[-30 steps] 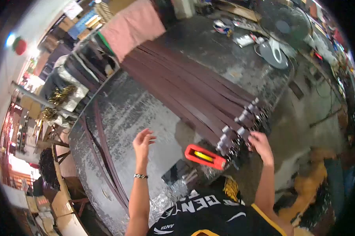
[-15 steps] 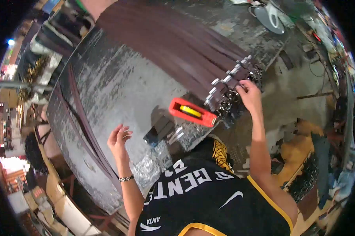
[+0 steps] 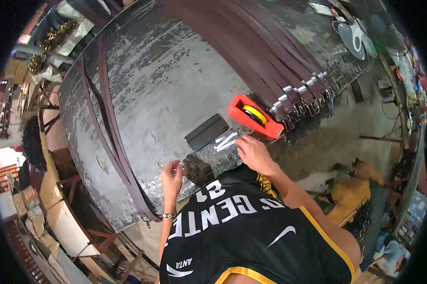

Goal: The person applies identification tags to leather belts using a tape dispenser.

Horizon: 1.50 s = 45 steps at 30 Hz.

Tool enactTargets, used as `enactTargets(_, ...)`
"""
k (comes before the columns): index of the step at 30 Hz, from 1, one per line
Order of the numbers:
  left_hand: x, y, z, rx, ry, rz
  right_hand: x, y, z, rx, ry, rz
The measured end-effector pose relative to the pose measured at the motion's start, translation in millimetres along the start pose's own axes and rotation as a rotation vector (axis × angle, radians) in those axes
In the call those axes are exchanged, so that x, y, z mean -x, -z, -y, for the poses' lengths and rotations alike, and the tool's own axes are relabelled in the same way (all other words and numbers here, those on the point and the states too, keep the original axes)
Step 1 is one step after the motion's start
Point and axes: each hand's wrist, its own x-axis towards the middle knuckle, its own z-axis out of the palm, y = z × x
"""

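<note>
Near the front edge of the dark table, my right hand has its fingers bent together at the right end of some white strips; whether it grips one is hard to see. My left hand is at the table edge, thumb and fingertips close together, contents too small to tell. Between and beyond the hands lies a black phone-like object. A red tape dispenser with a yellow roll sits beyond my right hand. Dark brown straps with metal clasps and white tags lie at the right.
Two long brown straps run down the left of the table. A grey and white object lies at the back right. Shelving with boxes stands left; orange-brown material is at the right.
My right hand has left the strap clasps and moved down-left to the white strips. My left hand has moved lower and right, its fingers closer together. The view has shifted.
</note>
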Motion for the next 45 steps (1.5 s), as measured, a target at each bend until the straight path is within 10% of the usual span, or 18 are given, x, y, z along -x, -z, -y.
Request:
enactTargets(17, 83.9, 103.9, 109.3, -0.382, 0.212, -0.937, -51.1, -46.7, 13.8, 0.403, -0.262, 0.051)
enactTargets(30, 138.9, 98.6, 131.5, -0.586, 0.231, -0.939, -51.4, -18.7, -12.9, -0.603, -0.531, 0.239)
enactTargets(45, 78.2, 131.3, -23.5, 0.626, 0.134, -0.506, -76.5, 6.9, 35.8, -1.060, -0.469, 0.339)
